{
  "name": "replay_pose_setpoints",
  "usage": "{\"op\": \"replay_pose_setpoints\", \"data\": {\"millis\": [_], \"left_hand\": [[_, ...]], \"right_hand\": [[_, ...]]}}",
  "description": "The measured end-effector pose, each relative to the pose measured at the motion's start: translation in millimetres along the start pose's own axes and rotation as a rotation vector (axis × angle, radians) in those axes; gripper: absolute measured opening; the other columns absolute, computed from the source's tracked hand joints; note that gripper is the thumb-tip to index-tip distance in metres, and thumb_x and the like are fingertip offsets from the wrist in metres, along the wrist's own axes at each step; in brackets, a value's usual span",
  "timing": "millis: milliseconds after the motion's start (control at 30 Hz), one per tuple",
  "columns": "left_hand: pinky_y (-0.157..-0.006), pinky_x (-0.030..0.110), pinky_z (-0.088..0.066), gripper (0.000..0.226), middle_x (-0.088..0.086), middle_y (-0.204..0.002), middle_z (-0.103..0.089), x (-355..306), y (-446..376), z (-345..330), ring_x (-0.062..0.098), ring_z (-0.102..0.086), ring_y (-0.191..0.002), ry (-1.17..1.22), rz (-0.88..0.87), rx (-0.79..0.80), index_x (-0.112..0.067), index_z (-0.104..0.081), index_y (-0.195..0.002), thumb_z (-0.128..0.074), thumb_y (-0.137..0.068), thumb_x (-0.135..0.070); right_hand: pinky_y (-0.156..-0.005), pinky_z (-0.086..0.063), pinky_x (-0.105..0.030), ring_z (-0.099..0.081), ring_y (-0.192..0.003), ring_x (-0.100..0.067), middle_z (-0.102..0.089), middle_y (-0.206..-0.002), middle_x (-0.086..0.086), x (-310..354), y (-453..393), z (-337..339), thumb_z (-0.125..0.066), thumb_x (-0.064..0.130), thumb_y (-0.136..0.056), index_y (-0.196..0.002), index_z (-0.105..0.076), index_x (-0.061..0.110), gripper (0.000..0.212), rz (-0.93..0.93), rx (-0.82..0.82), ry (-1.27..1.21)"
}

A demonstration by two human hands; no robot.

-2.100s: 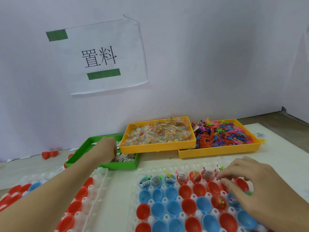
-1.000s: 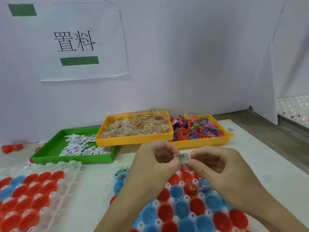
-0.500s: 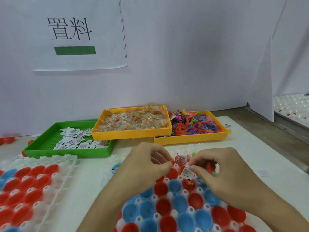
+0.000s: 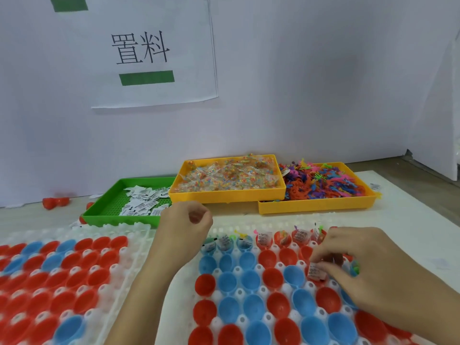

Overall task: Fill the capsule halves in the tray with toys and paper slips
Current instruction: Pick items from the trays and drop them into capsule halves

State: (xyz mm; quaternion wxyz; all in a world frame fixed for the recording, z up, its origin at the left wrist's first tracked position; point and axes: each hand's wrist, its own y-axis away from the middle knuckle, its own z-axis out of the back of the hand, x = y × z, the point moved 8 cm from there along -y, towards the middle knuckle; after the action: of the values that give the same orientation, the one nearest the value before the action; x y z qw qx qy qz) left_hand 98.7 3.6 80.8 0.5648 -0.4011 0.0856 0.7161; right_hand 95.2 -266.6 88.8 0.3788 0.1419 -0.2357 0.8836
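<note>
your hands split apart since half a sec ago | right hand [image 4: 368,272] now pinching the paper slip [image 4: 315,271] down at a capsule half in the tray [image 4: 251,229] | left hand [image 4: 185,226] loosely curled, holding nothing, near tray's back-left corner

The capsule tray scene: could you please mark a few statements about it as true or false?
1. The right hand pinches a paper slip over the capsule tray. True.
2. The paper slips lie in a yellow bin. False: they lie in the green bin.
3. The left hand holds a toy. False: no toy shows in it.
4. The far row of capsule halves already has contents. True.
5. The colourful toys sit in the rightmost bin. True.
</note>
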Motion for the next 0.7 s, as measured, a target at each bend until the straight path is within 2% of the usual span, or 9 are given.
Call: {"op": "replay_pose_setpoints", "data": {"millis": [67, 233, 367, 500, 600, 700], "left_hand": [[-0.062, 0.005, -0.040, 0.019, -0.010, -0.072, -0.071, 21, 2, 4, -0.003, -0.062, -0.073, 0.080, 0.071, -0.084, -0.020, -0.074, -0.073, -0.063, -0.089, -0.015], [-0.073, 0.021, -0.046, 0.027, -0.008, -0.079, -0.073, 50, 17, -9, 0.003, -0.063, -0.076, 0.380, 0.182, -0.197, -0.019, -0.074, -0.078, -0.059, -0.087, 0.001], [-0.071, 0.014, -0.046, 0.027, -0.012, -0.078, -0.072, 52, 17, -12, 0.000, -0.063, -0.078, 0.406, 0.170, -0.219, -0.021, -0.073, -0.077, -0.058, -0.087, -0.001], [-0.068, 0.006, -0.044, 0.028, -0.016, -0.078, -0.070, 52, 18, -14, -0.003, -0.062, -0.080, 0.383, 0.154, -0.195, -0.024, -0.072, -0.076, -0.057, -0.088, -0.004], [-0.068, 0.006, -0.045, 0.028, -0.015, -0.078, -0.070, 51, 17, -13, -0.003, -0.062, -0.080, 0.367, 0.129, -0.192, -0.024, -0.072, -0.077, -0.057, -0.088, -0.003], [-0.068, 0.006, -0.046, 0.027, -0.014, -0.080, -0.071, 52, 16, -13, -0.004, -0.062, -0.081, 0.363, 0.124, -0.193, -0.023, -0.073, -0.079, -0.057, -0.088, -0.004]], "right_hand": [[-0.065, -0.046, -0.009, -0.060, -0.083, 0.000, -0.061, -0.068, 0.025, 1, -1, -2, -0.088, 0.012, -0.070, -0.073, -0.076, 0.033, 0.025, 0.006, -0.001, 0.047], [-0.064, -0.044, -0.009, -0.057, -0.076, 0.005, -0.055, -0.067, 0.029, 8, -3, -7, -0.096, 0.004, -0.053, -0.068, -0.075, 0.033, 0.039, 0.062, -0.001, 0.092], [-0.061, -0.043, -0.005, -0.056, -0.071, 0.009, -0.053, -0.065, 0.031, 7, -3, -8, -0.098, 0.006, -0.044, -0.067, -0.072, 0.038, 0.047, 0.069, -0.008, 0.116], [-0.058, -0.043, -0.008, -0.056, -0.065, 0.008, -0.059, -0.079, 0.026, 5, -5, -8, -0.098, 0.005, -0.044, -0.065, -0.064, 0.047, 0.057, 0.046, -0.040, 0.092], [-0.061, -0.043, -0.007, -0.056, -0.069, 0.007, -0.056, -0.068, 0.026, 7, -6, -10, -0.098, 0.004, -0.046, -0.064, -0.065, 0.045, 0.056, 0.055, -0.043, 0.088], [-0.066, -0.044, -0.009, -0.058, -0.076, 0.005, -0.056, -0.069, 0.030, 8, -6, -10, -0.095, 0.002, -0.053, -0.067, -0.066, 0.040, 0.050, 0.052, -0.047, 0.080]]}}
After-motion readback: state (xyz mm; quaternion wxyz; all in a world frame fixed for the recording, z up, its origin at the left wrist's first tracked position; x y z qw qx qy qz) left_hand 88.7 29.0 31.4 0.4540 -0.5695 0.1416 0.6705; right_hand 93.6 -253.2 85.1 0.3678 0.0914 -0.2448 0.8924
